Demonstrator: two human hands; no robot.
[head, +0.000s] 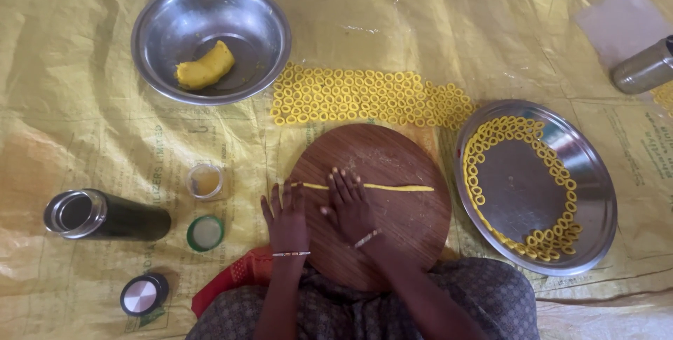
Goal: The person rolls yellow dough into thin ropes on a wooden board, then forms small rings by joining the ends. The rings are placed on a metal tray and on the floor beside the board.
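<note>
Seen from above, low in the centre of the frame, a round wooden board [371, 203] lies on a yellow sheet [84, 123]. Both hands lie flat, fingers spread, gripping nothing: the left hand [285, 217] and right hand [348, 203] press a thin yellow dough rope [392, 187] stretched across the board. The rolling step seems in hand; thinning it evenly calls for light, level pressure. Dough rings [364, 96] lie above the board, and more line a steel plate [596, 193] at right. A steel bowl [161, 31] holds a dough lump [205, 66] at upper left.

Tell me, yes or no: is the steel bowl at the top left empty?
No, the steel bowl holds one lump of yellow dough lying on its bottom.
</note>
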